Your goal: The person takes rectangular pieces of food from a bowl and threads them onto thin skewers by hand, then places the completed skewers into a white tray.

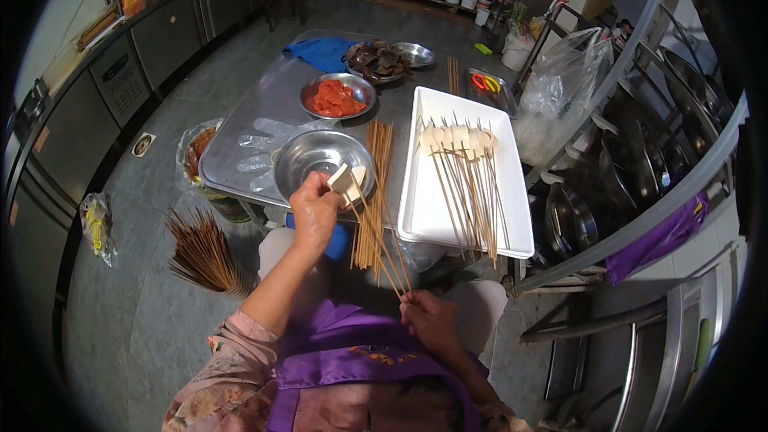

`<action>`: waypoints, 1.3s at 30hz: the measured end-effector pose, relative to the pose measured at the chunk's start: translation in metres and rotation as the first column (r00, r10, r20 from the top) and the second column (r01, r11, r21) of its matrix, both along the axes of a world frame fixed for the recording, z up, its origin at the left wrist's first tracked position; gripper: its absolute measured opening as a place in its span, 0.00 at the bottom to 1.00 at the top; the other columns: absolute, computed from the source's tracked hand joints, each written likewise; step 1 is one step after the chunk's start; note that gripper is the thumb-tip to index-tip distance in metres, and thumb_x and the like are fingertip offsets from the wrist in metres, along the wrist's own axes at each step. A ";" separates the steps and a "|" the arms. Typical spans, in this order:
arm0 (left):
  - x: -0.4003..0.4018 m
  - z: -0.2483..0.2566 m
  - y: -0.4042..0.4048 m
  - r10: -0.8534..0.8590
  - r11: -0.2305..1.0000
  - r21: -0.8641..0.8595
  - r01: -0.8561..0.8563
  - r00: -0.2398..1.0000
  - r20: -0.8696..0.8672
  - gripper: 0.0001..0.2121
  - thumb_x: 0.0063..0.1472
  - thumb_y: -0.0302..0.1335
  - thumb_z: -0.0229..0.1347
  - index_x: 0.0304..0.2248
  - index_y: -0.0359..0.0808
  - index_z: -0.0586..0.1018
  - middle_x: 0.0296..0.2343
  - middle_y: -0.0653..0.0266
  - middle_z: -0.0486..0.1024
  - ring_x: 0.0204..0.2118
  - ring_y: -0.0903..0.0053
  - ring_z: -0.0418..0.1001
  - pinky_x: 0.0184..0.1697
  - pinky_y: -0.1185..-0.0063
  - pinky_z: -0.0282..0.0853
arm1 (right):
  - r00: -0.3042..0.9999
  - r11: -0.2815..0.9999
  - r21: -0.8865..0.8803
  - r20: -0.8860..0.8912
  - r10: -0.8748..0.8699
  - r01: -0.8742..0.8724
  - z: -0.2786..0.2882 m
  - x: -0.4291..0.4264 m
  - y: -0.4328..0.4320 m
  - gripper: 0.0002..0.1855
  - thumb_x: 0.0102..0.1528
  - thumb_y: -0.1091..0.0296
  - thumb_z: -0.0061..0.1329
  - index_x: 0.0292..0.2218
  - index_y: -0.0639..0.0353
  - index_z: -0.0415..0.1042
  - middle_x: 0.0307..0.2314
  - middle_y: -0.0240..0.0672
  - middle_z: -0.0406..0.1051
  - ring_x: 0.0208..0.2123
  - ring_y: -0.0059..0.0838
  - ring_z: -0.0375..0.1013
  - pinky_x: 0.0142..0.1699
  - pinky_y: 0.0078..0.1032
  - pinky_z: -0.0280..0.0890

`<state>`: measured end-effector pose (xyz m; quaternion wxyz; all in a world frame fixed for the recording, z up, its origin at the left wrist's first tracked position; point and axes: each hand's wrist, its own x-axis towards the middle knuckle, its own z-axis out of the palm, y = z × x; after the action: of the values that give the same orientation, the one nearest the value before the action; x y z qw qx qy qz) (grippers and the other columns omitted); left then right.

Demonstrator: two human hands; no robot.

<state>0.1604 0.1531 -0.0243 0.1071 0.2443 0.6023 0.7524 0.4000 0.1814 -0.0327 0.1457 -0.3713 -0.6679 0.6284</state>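
Note:
My left hand point(316, 207) pinches a pale, flat food slice point(342, 181) above the near rim of a steel bowl point(306, 150). Close to the slice, another pale piece point(355, 183) is at the upper end of wooden skewers point(381, 252). My right hand point(429, 315) is shut on the lower ends of several of these skewers, in front of the purple apron. A bundle of loose skewers point(379, 144) lies on the table beside the bowl. At the right, a white plastic tray point(414, 204) holds skewers with pale slices point(459, 141) on their tips.
On the steel table point(240, 126) are a plastic glove point(258, 144), a bowl of red meat point(336, 99), a bowl of dark pieces point(378, 60), a blue cloth point(321, 53) and scissors point(486, 83). A skewer bundle point(207, 255) stands on the floor at left. A metal rack point(600, 240) borders the right.

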 end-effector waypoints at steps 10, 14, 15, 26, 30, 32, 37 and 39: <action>0.001 0.016 -0.004 -0.193 0.975 0.172 0.143 0.925 0.326 0.13 0.43 0.13 0.47 0.32 0.30 0.69 0.20 0.71 0.67 0.20 0.85 0.66 0.22 0.85 0.66 | 0.994 0.999 0.002 -0.102 -0.033 0.033 -0.008 0.009 0.010 0.06 0.44 0.77 0.45 0.28 0.66 0.68 0.15 0.31 0.66 0.13 0.13 0.61 0.17 0.11 0.55; 0.003 0.019 -0.003 -0.139 0.982 0.173 0.080 0.919 0.368 0.15 0.45 0.14 0.48 0.37 0.30 0.68 0.19 0.72 0.65 0.20 0.85 0.66 0.21 0.85 0.67 | 0.997 1.000 0.024 -0.082 -0.004 0.006 -0.014 0.016 0.015 0.08 0.45 0.74 0.46 0.31 0.64 0.70 0.15 0.28 0.66 0.16 0.13 0.62 0.21 0.12 0.57; 0.003 0.018 -0.003 -0.146 0.980 0.179 0.088 0.926 0.347 0.15 0.46 0.15 0.48 0.37 0.30 0.67 0.20 0.72 0.65 0.20 0.85 0.66 0.21 0.85 0.67 | 0.996 1.000 0.026 -0.085 0.000 0.002 -0.015 0.017 0.015 0.09 0.45 0.74 0.46 0.31 0.64 0.70 0.16 0.28 0.66 0.16 0.13 0.62 0.21 0.13 0.57; 0.001 0.012 -0.011 -0.307 0.947 0.241 0.214 0.828 0.470 0.11 0.48 0.16 0.45 0.35 0.30 0.66 0.24 0.62 0.70 0.20 0.79 0.69 0.18 0.84 0.65 | 0.996 1.000 -0.007 -0.090 0.013 -0.014 -0.033 0.028 0.024 0.10 0.44 0.74 0.47 0.32 0.64 0.70 0.17 0.31 0.68 0.17 0.14 0.65 0.20 0.13 0.59; 0.006 0.008 -0.008 -0.345 0.937 0.218 0.274 0.823 0.451 0.11 0.49 0.17 0.45 0.35 0.30 0.67 0.24 0.62 0.70 0.20 0.79 0.69 0.18 0.84 0.66 | 0.999 0.999 0.014 -0.019 0.031 -0.031 -0.035 0.032 0.031 0.10 0.44 0.73 0.47 0.32 0.63 0.69 0.17 0.31 0.68 0.17 0.15 0.65 0.21 0.13 0.60; 0.013 0.004 -0.008 -0.357 0.933 0.220 0.284 0.807 0.471 0.10 0.49 0.17 0.46 0.34 0.30 0.67 0.24 0.62 0.71 0.21 0.79 0.69 0.18 0.84 0.66 | 0.999 0.997 0.055 0.015 0.051 -0.052 -0.027 0.031 0.033 0.10 0.45 0.71 0.47 0.32 0.63 0.69 0.16 0.30 0.68 0.18 0.15 0.65 0.22 0.14 0.60; 0.032 0.010 -0.003 -0.352 0.935 0.163 0.314 0.790 0.502 0.10 0.49 0.16 0.46 0.34 0.29 0.67 0.25 0.62 0.70 0.23 0.80 0.69 0.22 0.85 0.68 | 0.999 0.991 0.124 0.004 0.049 -0.049 0.003 0.013 0.029 0.08 0.44 0.75 0.46 0.30 0.66 0.68 0.17 0.31 0.67 0.17 0.14 0.65 0.20 0.13 0.59; 0.024 0.011 0.001 -0.333 0.942 0.122 0.312 0.834 0.440 0.11 0.48 0.16 0.47 0.34 0.29 0.67 0.25 0.62 0.70 0.24 0.80 0.69 0.22 0.85 0.68 | 0.999 0.979 0.201 -0.025 0.042 -0.037 0.002 0.013 0.029 0.08 0.44 0.75 0.46 0.30 0.66 0.69 0.16 0.30 0.67 0.17 0.13 0.64 0.21 0.13 0.59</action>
<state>0.1840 0.1539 -0.0132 0.3644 0.1620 0.4932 0.7731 0.4133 0.2106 -0.0311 0.1794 -0.3323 -0.7329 0.5659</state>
